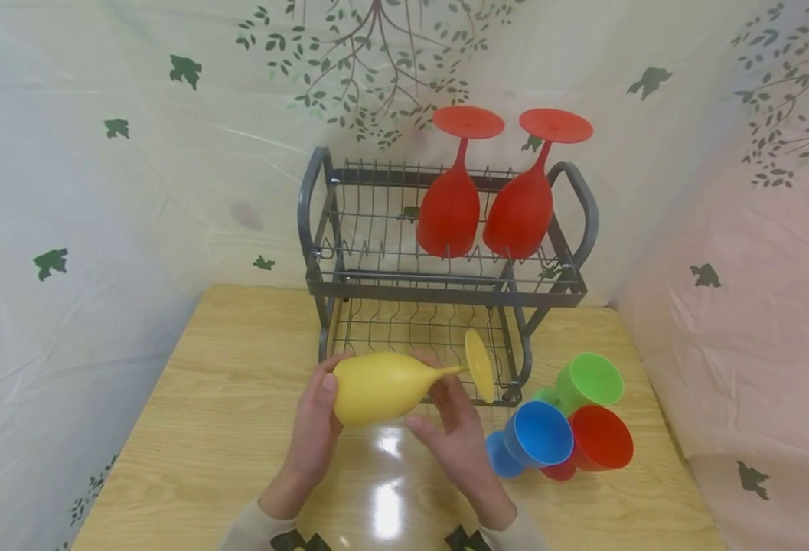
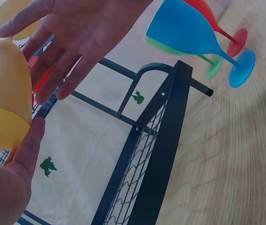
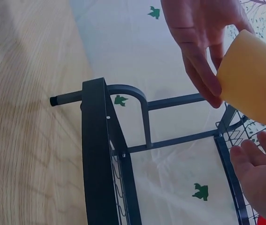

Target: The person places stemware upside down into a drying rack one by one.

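A yellow plastic wine glass (image 1: 380, 388) lies sideways in the air before the rack, its foot to the right. My left hand (image 1: 313, 432) holds its bowl near the rim, thumb on the near side. Close to the stem is my right hand (image 1: 461, 444), fingers spread and loosely bent behind it. In the left wrist view, the right hand (image 2: 84, 35) has extended fingers that do not wrap the glass. The right wrist view has the left hand's fingers (image 3: 201, 70) against the bowl and the right fingertips apart from it.
A dark two-tier dish rack (image 1: 445, 292) stands at the back of the wooden table (image 1: 218, 428). Two red wine glasses (image 1: 448, 214) are upside down on its upper tier. At right, blue (image 1: 542, 434), green (image 1: 592, 379) and red (image 1: 604, 438) glasses cluster together, tilted.
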Tool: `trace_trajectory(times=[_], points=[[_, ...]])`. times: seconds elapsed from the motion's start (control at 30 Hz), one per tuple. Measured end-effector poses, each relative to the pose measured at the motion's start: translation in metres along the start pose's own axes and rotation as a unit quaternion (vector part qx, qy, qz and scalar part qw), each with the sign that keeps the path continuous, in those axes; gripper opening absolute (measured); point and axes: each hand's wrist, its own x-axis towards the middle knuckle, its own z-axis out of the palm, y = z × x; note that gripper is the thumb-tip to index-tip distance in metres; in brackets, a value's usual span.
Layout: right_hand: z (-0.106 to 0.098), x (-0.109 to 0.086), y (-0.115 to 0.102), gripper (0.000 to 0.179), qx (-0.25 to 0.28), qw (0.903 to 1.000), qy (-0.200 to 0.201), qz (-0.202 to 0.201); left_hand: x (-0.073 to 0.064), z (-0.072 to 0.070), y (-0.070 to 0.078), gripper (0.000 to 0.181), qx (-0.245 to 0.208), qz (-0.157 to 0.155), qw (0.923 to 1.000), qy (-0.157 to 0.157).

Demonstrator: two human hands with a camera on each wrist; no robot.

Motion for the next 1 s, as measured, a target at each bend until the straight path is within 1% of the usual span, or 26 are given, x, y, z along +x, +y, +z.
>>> trace_trajectory(times=[0.07,0.2,0.4,0.63,0.83,0.93,1.0], points=[[0.0001,0.0,0.0015,0.071,-0.002,1.0,-0.001,-0.009,0.0,0.0002,-0.0004,0.043,-0.005,-0.002,1.0,-0.003],[0.0008,-0.0006,0.0025,0.07,-0.004,0.9999,0.001,-0.015,-0.0002,0.0,-0.0026,0.043,-0.015,-0.006,0.9998,-0.008],[0.002,-0.0008,0.0006,0.071,-0.019,0.9998,0.006,-0.008,-0.0002,-0.0001,-0.0056,0.042,-0.033,-0.013,0.9993,-0.01],[0.0045,0.0002,-0.003,0.073,-0.018,0.9997,0.012,0.012,0.0003,0.0011,-0.0095,0.043,-0.065,-0.011,0.9977,-0.014],[0.0049,0.0005,-0.0016,0.073,-0.026,0.9995,0.018,0.006,0.0001,0.0017,-0.0096,0.044,-0.059,-0.014,0.998,-0.016],[0.0045,0.0004,-0.0013,0.071,-0.026,0.9995,0.019,-0.001,0.0002,0.0006,-0.0093,0.051,-0.036,-0.009,0.9991,-0.02],[0.0038,0.0004,-0.0012,0.07,-0.024,0.9995,0.022,-0.005,0.0,-0.0007,-0.0089,0.055,-0.006,0.0,0.9998,-0.019]])
